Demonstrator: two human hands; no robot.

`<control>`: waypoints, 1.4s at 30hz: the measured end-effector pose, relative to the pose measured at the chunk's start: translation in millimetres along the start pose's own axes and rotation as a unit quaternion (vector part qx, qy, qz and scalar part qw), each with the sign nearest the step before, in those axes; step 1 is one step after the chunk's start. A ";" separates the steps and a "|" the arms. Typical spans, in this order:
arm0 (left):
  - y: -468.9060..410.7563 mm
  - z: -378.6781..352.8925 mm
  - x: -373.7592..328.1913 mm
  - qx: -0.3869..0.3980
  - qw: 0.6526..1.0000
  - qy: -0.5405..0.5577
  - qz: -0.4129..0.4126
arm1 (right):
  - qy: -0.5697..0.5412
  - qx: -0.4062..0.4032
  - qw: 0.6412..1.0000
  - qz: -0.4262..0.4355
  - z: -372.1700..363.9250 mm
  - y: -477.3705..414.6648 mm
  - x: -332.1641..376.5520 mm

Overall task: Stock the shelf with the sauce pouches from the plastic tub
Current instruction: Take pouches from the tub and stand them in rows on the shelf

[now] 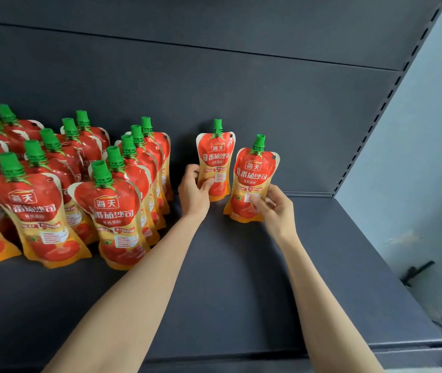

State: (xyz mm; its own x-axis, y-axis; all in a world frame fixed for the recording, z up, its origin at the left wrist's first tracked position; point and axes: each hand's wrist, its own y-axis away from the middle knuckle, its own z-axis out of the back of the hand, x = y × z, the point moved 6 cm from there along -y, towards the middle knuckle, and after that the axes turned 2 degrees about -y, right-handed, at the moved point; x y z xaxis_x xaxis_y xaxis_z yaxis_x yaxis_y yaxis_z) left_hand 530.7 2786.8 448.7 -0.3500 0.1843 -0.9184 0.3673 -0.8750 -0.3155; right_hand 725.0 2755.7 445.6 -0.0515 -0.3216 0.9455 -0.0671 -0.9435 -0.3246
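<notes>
Both arms reach out over the dark grey shelf (241,286), one sauce pouch in each grip.

Left fingers (192,170) are curled round the left edge of the left pouch (215,160), thumb pressed on its front low down. That pouch stands upright with its green cap up and label facing me, close to the back panel (241,98). Its base is down at shelf level, but I cannot tell if it is actually resting there.

Right fingers (275,191) pinch the right pouch (253,181) at its lower right side, thumb across the front and the other fingers behind it. This one leans a little to the right, cap up, label to me. It sits just beside the left pouch, slightly nearer to me, and the two edges nearly meet. Whether its base touches the shelf is unclear.

To the left are the stocked pouches (117,208) — several front-to-back rows, all upright, green caps up, red-and-yellow fronts facing out. The nearest row ends just left of my left wrist.

On the right is a slotted upright (375,117) at the shelf's end, with a pale blue wall (429,170) beyond it.
</notes>
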 end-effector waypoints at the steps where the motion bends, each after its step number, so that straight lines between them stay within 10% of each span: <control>1: 0.0 2.8 -0.2 -0.004 1.000 0.001 -0.003 | -0.001 0.001 1.000 -0.001 0.0 0.1 -0.1; 42: 24.8 26.0 0.9 0.083 0.994 0.054 0.051 | 0.016 0.022 0.999 -0.019 -34.6 5.9 5.3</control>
State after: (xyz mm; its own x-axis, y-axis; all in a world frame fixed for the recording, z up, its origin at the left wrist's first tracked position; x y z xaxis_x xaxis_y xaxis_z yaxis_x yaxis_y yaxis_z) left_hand 517.1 2753.6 446.2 -0.2201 0.1303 -0.9667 0.2455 -0.9517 -0.1841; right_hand 689.9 2751.2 447.7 -0.0808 -0.2842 0.9553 -0.0263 -0.9575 -0.2871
